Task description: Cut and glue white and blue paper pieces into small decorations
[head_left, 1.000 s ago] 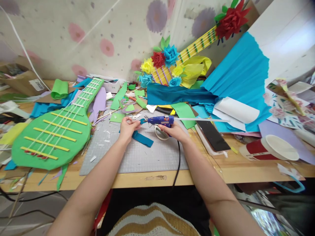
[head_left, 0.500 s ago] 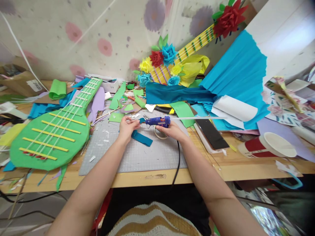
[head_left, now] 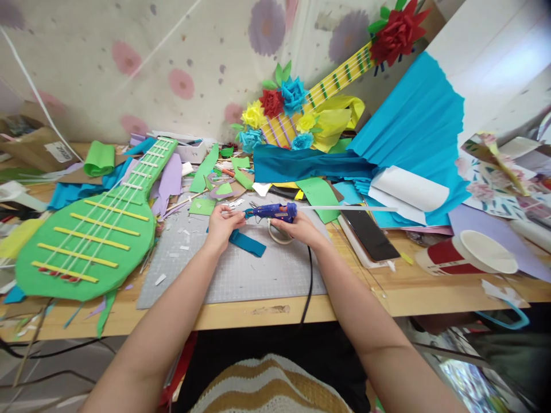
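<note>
In my right hand is a blue hot glue gun, its nozzle pointing left. A long whitish glue stick juts from its back, and a black cord hangs down past the table edge. My left hand pinches a small piece of blue crepe paper, mostly hidden by the fingers, right at the nozzle. Just below lies a flat blue crepe paper strip on the grey cutting mat. A tape roll sits beneath the gun, partly covered by my right hand.
A green paper guitar lies at left. At the back, a yellow paper guitar with paper flowers leans on the wall. Blue crepe paper, a phone and a paper cup are at right. Paper scraps litter the mat.
The glue gun's nozzle sits slightly closer to my left fingers, and less of the blue piece there shows. The view has shifted a little; otherwise both hands hold nearly the same pose.
</note>
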Demonstrator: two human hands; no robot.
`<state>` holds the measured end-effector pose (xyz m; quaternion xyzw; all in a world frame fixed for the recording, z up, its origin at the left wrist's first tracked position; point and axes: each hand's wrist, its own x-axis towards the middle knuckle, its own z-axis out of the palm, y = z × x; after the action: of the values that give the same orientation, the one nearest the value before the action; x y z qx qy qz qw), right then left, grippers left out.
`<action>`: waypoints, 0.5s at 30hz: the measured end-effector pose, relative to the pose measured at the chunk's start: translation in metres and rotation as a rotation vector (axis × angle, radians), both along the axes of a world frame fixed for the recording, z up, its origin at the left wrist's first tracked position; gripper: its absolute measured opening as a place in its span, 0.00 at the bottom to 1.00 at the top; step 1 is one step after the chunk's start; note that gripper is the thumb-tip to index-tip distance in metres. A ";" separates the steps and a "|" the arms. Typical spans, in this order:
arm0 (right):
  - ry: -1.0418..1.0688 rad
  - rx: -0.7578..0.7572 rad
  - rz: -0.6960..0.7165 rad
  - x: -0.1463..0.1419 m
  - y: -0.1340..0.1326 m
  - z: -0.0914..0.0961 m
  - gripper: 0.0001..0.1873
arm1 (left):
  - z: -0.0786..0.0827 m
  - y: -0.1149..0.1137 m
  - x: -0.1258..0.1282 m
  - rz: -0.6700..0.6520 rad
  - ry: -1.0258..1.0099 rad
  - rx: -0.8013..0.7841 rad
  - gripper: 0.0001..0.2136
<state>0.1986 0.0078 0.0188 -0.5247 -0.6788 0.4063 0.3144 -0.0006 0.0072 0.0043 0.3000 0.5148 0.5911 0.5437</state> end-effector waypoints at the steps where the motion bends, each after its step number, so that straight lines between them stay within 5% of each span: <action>1: 0.005 0.002 0.000 0.000 0.000 0.000 0.20 | 0.000 0.000 0.000 -0.006 0.003 -0.002 0.21; 15: 0.046 -0.001 0.000 0.002 -0.001 0.004 0.18 | 0.001 -0.001 0.000 -0.036 0.002 -0.006 0.21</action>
<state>0.2011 0.0070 0.0225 -0.5151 -0.6714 0.4185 0.3297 -0.0009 0.0059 0.0051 0.3083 0.5118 0.5792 0.5546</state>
